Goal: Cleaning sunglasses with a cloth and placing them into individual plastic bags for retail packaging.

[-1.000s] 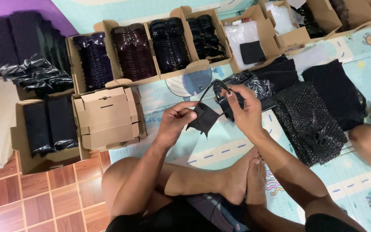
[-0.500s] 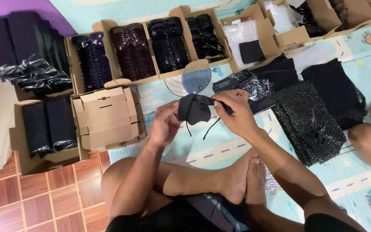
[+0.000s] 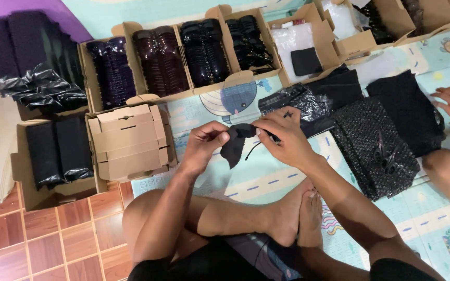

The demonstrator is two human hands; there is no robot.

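now both my hands pinch a black cloth (image 3: 234,147) above the mat (image 3: 266,177): left fingers (image 3: 220,139) closed on its edge, right fingers (image 3: 266,130) gripping its top.

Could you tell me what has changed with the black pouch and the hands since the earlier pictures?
The black fabric pouch was spread between both hands; now it hangs lower from the left hand, while the right hand pinches its top edge and cord. The cardboard boxes and bubble wrap stayed put.
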